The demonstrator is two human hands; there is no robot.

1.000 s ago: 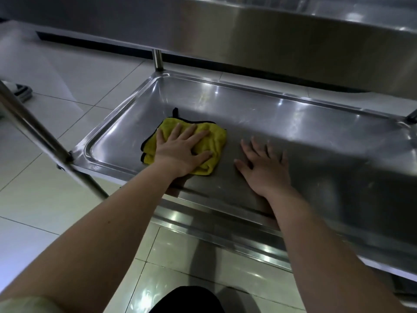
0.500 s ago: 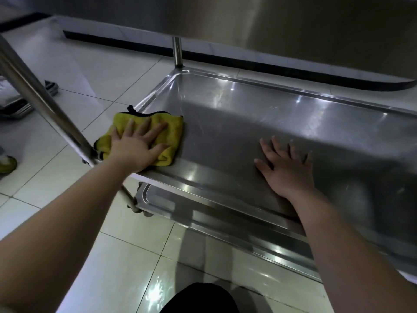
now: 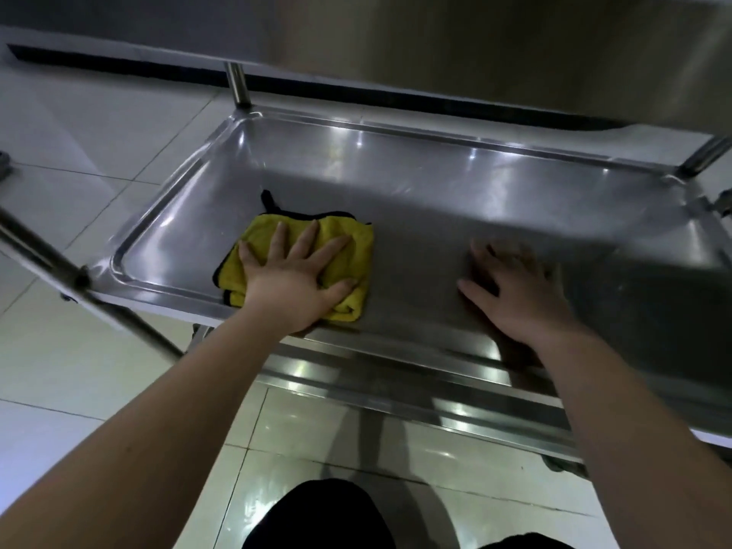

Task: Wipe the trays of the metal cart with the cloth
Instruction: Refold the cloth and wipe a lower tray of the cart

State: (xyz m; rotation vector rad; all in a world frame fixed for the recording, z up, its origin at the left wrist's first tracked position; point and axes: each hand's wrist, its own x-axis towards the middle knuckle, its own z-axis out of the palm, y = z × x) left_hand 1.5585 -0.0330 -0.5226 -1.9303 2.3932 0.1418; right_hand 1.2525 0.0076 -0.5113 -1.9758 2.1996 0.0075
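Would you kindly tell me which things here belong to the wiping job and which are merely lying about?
Job: yellow cloth, pressed flat by the left hand; cart tray under it; right hand resting flat on that tray; upper tray overhead.
Just about: tiled floor; dark baseboard.

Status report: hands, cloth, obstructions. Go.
Left hand flat on yellow cloth, left half of tray. Right hand flat on bare metal beside it. No obstruction seen.

Blurred fingers [image 3: 485, 263] of right hand [image 3: 519, 301]; cloth [image 3: 358, 247] partly under left hand [image 3: 293, 283]
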